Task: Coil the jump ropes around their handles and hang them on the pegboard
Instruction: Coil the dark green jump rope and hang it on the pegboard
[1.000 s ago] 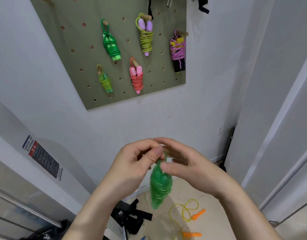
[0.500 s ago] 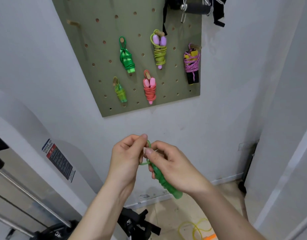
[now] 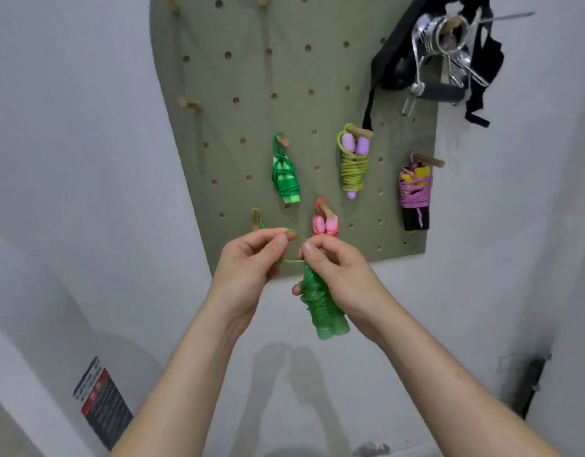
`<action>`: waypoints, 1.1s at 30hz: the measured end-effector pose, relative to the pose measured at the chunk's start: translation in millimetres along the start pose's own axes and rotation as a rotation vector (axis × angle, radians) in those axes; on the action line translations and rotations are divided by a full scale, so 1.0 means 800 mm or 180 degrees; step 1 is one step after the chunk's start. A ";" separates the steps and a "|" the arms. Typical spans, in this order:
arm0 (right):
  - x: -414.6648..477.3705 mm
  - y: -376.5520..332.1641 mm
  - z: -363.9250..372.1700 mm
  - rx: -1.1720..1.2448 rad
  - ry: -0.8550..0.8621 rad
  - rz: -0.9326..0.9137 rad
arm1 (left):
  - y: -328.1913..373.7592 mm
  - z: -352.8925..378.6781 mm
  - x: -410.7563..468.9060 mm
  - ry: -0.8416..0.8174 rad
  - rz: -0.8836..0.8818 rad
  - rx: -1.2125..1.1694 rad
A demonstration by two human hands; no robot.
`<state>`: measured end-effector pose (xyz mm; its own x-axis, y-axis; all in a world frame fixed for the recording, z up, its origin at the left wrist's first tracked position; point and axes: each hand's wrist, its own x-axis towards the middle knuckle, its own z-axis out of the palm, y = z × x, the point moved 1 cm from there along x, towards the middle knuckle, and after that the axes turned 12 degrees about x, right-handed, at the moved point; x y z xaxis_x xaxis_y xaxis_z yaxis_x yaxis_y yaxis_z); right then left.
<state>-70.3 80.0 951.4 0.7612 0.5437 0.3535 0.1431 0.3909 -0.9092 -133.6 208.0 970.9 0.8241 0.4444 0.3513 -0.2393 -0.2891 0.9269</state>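
A translucent green jump rope (image 3: pixel 322 305), coiled round its two handles, hangs below my right hand (image 3: pixel 337 275), which grips the top of the bundle. My left hand (image 3: pixel 251 258) pinches the thin green loop at the bundle's top and holds it spread. Both hands are in front of the lower edge of the olive pegboard (image 3: pixel 251 77). On pegs hang a green coiled rope (image 3: pixel 284 176), a yellow-green rope with purple handles (image 3: pixel 353 163), a purple rope on black handles (image 3: pixel 414 196) and a pink one (image 3: pixel 324 224), partly hidden by my hands.
A bare wooden peg (image 3: pixel 189 103) sticks out at the board's left, another peg (image 3: pixel 256 217) just above my left hand. Black straps and metal clips (image 3: pixel 446 61) hang at the top right. A white wall surrounds the board.
My hands rose with the green bundle toward the pegboard, and the view tilted up so the floor dropped out of sight. The loop at the top is pulled wider.
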 end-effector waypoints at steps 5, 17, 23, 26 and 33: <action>0.095 0.005 0.040 -0.0438 0.0328 -0.0251 | 0.007 -0.038 0.087 0.0866 0.0100 -0.0192; 0.275 -0.057 0.122 -0.0695 0.0081 -0.0919 | 0.078 -0.128 0.240 0.1560 0.1231 0.0587; 0.334 -0.075 0.171 -0.0787 0.0109 -0.1040 | 0.100 -0.162 0.278 0.2287 0.1565 0.0975; 0.353 -0.072 0.182 -0.0989 0.0276 -0.1076 | 0.101 -0.172 0.292 0.2167 0.1486 0.0802; 0.361 -0.063 0.181 -0.1778 0.0400 -0.1443 | 0.088 -0.192 0.330 0.1469 0.0632 0.0020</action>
<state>51.0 324.7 1131.2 0.6126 0.3159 0.7246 0.7373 0.1020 -0.6678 -11.7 435.0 1149.0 0.4495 0.7087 0.5438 -0.3641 -0.4106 0.8360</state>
